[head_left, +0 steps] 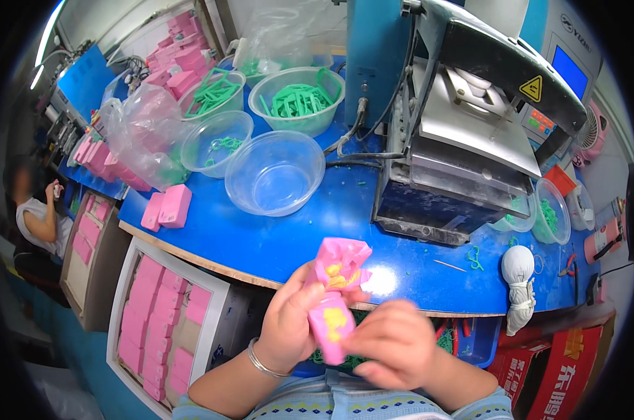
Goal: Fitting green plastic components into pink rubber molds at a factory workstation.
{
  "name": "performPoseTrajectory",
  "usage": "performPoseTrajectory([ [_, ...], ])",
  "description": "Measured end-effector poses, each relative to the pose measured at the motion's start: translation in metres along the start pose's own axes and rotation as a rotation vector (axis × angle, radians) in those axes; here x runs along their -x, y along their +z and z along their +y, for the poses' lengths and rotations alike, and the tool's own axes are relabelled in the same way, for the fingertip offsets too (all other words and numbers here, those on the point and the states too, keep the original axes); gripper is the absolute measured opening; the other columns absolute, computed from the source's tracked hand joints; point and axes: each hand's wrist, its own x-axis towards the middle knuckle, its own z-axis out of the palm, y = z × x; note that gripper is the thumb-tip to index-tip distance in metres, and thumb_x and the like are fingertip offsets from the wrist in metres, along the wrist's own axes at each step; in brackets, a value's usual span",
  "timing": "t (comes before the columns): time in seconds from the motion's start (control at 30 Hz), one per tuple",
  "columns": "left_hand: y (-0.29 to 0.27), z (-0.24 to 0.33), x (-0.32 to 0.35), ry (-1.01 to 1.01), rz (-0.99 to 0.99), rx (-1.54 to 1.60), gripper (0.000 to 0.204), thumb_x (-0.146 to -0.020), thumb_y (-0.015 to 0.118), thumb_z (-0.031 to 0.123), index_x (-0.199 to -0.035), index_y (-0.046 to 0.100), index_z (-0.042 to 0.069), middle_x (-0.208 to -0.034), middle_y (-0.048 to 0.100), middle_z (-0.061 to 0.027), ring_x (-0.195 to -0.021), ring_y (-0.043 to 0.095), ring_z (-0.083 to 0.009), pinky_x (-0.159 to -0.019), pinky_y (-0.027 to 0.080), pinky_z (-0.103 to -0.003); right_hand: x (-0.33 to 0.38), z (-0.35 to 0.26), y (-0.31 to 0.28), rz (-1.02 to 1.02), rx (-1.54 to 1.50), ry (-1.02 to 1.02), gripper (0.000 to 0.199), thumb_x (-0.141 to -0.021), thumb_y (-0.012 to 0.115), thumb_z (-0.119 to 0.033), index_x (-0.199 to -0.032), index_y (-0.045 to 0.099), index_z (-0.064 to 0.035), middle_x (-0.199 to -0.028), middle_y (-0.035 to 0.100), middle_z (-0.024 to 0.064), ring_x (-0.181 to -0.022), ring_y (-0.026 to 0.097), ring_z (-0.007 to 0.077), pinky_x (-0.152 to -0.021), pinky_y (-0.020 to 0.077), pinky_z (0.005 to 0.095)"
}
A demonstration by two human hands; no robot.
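**Both hands on one pink packet, bowls behind**

Head view: you hold one pink packet [334,294] with yellow print in front of your chest, just over the near edge of the blue table [317,234]. Your left hand [289,325] is closed around its left side, a metal bangle [259,362] on that wrist. Your right hand [394,346] is closed on its lower end; it is blurred, so finger detail is unclear. The packet's long axis runs near upright, tilted a little, crumpled open top pointing away from you toward the table, bottom end down between your hands.

Count of round clear bowls in the left group: four. The nearest bowl [275,173] looks empty. The one behind-left [215,143] holds a few green pieces. The two at the back [297,100] [213,93] are full of green plastic strips. A fifth clear tub [551,211] with green bits sits right of the grey machine [471,133].

Two pink boxes [167,208] lie side by side, touching, at the table's left edge. A white box [164,318] below the table holds rows of pink packs. One white cloth bundle [518,276] lies right.
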Motion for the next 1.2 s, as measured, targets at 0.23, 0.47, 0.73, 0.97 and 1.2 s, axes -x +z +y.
performPoseTrajectory([
  [0.23,0.010,-0.017,0.015,0.022,-0.034,-0.058,0.037,-0.095,0.039,0.031,-0.114,0.042,-0.001,-0.083,0.051,-0.0078,-0.072,0.048,-0.0120,-0.067,0.042,-0.026,0.000,0.003,0.016,0.434,-0.495,0.602,0.017,-0.075,0.069,-0.006,-0.081,0.054,-0.0023,-0.068,0.061,0.0039,-0.056,0.054,0.0083,-0.049,0.0419,0.0210],
  [0.47,0.011,-0.024,0.016,0.042,0.131,-0.213,0.034,-0.097,0.036,0.026,-0.119,0.037,0.001,-0.090,0.055,-0.0107,-0.080,0.054,-0.0138,-0.071,0.047,-0.026,0.000,0.006,0.022,0.412,0.209,0.152,0.016,-0.073,0.068,-0.001,-0.083,0.055,-0.0033,-0.068,0.059,0.0077,-0.053,0.054,0.0168,-0.047,0.0434,0.0267],
  [0.73,0.009,-0.010,0.018,-0.270,-0.110,-0.019,0.041,-0.096,0.035,0.034,-0.120,0.033,0.001,-0.085,0.056,-0.0137,-0.070,0.057,-0.0184,-0.066,0.049,-0.031,0.009,0.015,0.016,0.386,-0.433,0.559,0.024,-0.083,0.060,-0.007,-0.103,0.051,0.0031,-0.105,0.048,0.0101,-0.084,0.053,0.0121,-0.072,0.0455,0.0245],
  [0.97,0.008,-0.006,0.012,0.481,-0.123,-1.399,0.022,-0.081,0.061,0.011,-0.096,0.052,-0.003,-0.093,0.054,-0.0184,-0.085,0.054,-0.0312,-0.073,0.045,-0.036,0.007,-0.004,0.019,0.475,-1.050,0.785,0.020,-0.091,0.048,-0.008,-0.108,0.050,0.0036,-0.098,0.056,0.0086,-0.092,0.053,0.0109,-0.080,0.0447,0.0259],
  [1.2,0.008,-0.003,0.013,0.820,-0.088,-1.566,0.030,-0.069,0.070,0.001,-0.094,0.054,0.002,-0.088,0.053,-0.0104,-0.072,0.053,-0.0217,-0.067,0.043,-0.030,0.014,0.000,0.025,0.467,-0.602,0.764,0.013,-0.091,0.050,-0.010,-0.095,0.049,0.0014,-0.083,0.058,0.0057,-0.073,0.054,0.0071,-0.064,0.0456,0.0225],
])
